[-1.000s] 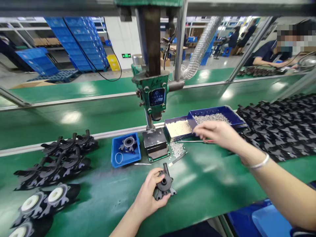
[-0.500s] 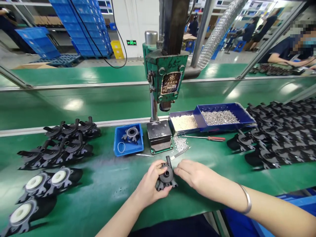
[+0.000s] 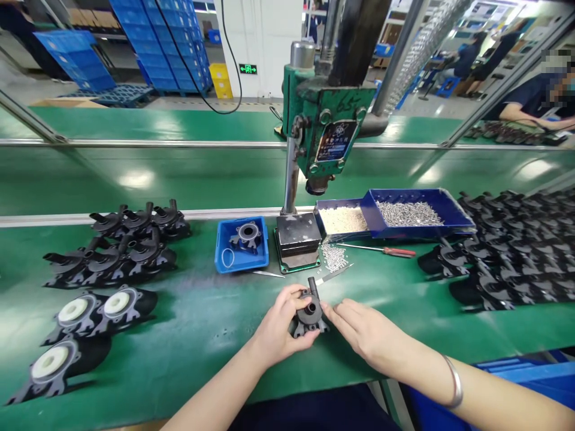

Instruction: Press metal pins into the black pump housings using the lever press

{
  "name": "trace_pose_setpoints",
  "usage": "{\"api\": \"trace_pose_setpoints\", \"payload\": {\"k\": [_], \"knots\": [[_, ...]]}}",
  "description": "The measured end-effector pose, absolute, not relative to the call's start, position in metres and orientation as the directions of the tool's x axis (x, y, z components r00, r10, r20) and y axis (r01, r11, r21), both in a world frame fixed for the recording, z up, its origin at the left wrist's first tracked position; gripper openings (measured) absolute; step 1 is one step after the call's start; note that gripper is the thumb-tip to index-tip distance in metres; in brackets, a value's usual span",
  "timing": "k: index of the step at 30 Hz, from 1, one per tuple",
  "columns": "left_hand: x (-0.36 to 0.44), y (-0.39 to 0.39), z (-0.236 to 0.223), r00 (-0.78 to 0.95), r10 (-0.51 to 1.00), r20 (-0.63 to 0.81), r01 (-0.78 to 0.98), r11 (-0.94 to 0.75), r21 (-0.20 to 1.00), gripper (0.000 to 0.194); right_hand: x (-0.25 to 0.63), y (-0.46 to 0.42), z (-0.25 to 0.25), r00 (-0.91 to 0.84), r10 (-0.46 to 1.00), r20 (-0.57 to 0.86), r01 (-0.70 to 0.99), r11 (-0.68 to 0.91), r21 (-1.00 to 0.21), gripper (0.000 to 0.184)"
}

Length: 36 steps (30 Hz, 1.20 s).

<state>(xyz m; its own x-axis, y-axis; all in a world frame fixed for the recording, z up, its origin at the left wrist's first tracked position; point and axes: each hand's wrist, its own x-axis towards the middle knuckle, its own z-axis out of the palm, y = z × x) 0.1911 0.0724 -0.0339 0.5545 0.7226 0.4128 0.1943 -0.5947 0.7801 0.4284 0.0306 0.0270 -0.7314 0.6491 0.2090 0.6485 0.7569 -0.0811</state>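
My left hand (image 3: pixel 287 323) is wrapped round a black plastic pump housing (image 3: pixel 309 312) just above the green bench, thumb below and fingers across its top. The housing's spout points away from me and its round central opening faces up. My right hand (image 3: pixel 359 326) is closed at the housing's right side, index fingertip against its edge. Anything pinched in those fingers is hidden. Beyond the housing are tweezers (image 3: pixel 335 274) and a scatter of small white rings (image 3: pixel 333 257).
A green press (image 3: pixel 330 129) stands over a metal block (image 3: pixel 299 232). Left of it, a blue tray (image 3: pixel 242 266) holds another housing. Blue bins (image 3: pixel 404 230) contain metal pins and pale small parts, behind a screwdriver (image 3: pixel 398 252). Housings stand in rows left (image 3: pixel 110 257) and right (image 3: pixel 516 251).
The camera view has shifted slightly. My right index finger now reaches out to the housing's edge, where the hand was more curled before. My left hand keeps its hold.
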Motion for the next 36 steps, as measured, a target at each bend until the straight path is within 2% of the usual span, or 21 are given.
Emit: {"api": "trace_pose_setpoints", "payload": {"k": [2,4,8,11,13,17,22,32,36], "knots": [[0.192,0.072,-0.035,0.545,0.724,0.423,0.194,-0.6,0.777,0.064,0.43,0.032,0.023,-0.723,0.648,0.238,0.643,0.758,-0.11,0.05],[0.193,0.072,-0.035,0.541,0.725,0.426,0.193,-0.6,0.776,0.064,0.434,0.038,0.028,-0.682,0.674,0.283,0.648,0.737,-0.193,0.043],[0.194,0.072,-0.034,0.545,0.733,0.408,0.189,-0.581,0.791,0.065,0.435,0.056,0.058,-0.361,0.848,0.388,0.702,0.521,-0.486,0.02],[0.195,0.071,-0.037,0.521,0.766,0.376,0.175,-0.527,0.832,0.071,0.421,0.064,0.076,-0.238,0.918,0.319,0.578,0.397,-0.713,0.018],[0.196,0.069,-0.04,0.486,0.803,0.346,0.141,-0.463,0.875,0.084,0.406,0.064,0.076,-0.256,0.911,0.323,0.513,0.411,-0.753,0.017],[0.199,0.066,-0.046,0.443,0.82,0.363,0.057,-0.429,0.901,0.104,0.38,0.062,0.056,-0.325,0.855,0.403,0.525,0.518,-0.675,0.014],[0.202,0.065,-0.045,0.428,0.818,0.384,0.015,-0.431,0.902,0.111,0.366,0.061,0.041,-0.345,0.792,0.504,0.53,0.607,-0.592,0.012],[0.2,0.065,-0.048,0.443,0.815,0.373,-0.001,-0.416,0.91,0.121,0.356,0.055,0.034,-0.482,0.679,0.554,0.618,0.712,-0.334,0.018],[0.199,0.066,-0.048,0.441,0.811,0.384,0.013,-0.434,0.901,0.126,0.354,0.049,0.035,-0.584,0.663,0.469,0.622,0.736,-0.266,0.018]]}}
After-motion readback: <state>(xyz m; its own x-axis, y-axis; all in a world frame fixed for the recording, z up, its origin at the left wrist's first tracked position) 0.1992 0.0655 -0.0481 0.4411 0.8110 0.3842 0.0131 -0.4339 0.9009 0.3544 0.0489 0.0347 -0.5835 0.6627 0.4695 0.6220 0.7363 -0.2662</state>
